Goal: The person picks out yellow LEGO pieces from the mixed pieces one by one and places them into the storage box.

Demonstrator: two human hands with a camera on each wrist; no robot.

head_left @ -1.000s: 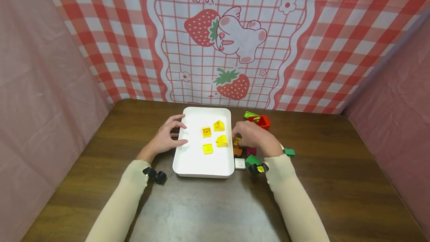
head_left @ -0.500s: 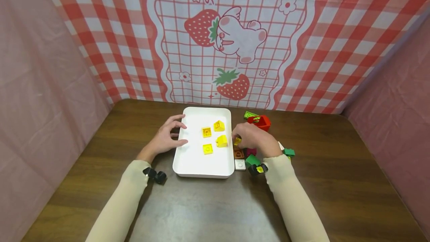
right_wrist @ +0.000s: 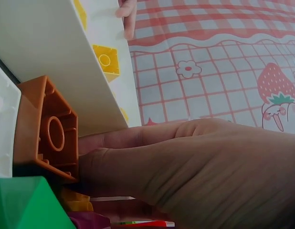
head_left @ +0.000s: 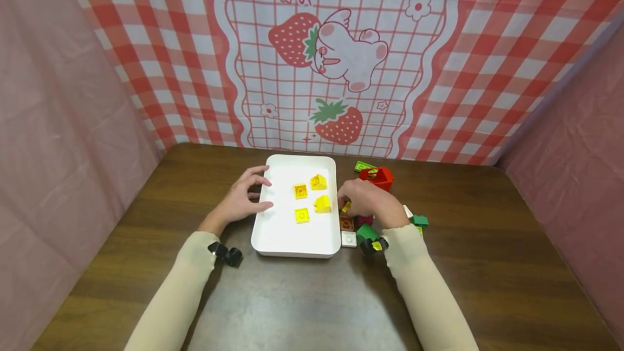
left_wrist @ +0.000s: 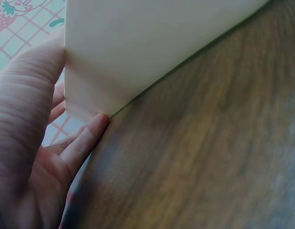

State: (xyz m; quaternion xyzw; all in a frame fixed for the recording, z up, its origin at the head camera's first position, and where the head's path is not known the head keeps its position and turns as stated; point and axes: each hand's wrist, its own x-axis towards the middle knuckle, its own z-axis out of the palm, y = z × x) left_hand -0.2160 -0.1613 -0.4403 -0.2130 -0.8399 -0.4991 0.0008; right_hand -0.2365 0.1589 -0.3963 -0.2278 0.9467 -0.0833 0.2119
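Observation:
My left hand (head_left: 244, 196) is at the left side of a white tray (head_left: 278, 242), fingers spread and relaxed, fingertips at the rim. In the left wrist view a fingertip touches the foot of the tray wall (left_wrist: 133, 52). Inside the tray lie several yellow toy bricks (head_left: 301, 215). My right hand (head_left: 365, 196) is down just right of the tray, fingers curled. A yellow brick (head_left: 346, 207) shows between its thumb and fingers, mostly hidden by the hand. Close by the thumb, a brown brick (right_wrist: 54, 131) lies with its hollow underside showing.
Around the right hand lie a white brick (head_left: 348, 239), a green brick (head_left: 366, 232), a dark magenta brick (right_wrist: 90, 220) and a red piece (head_left: 382, 177). A lime plate (head_left: 364, 167) lies behind, another green brick (head_left: 420, 221) farther right. A strawberry-print cloth (head_left: 336, 75) hangs behind the table.
The brown brick by the right hand has come to lie lower and flatter, its hollow side now showing. The right hand has shifted only slightly; the left hand stays at the tray.

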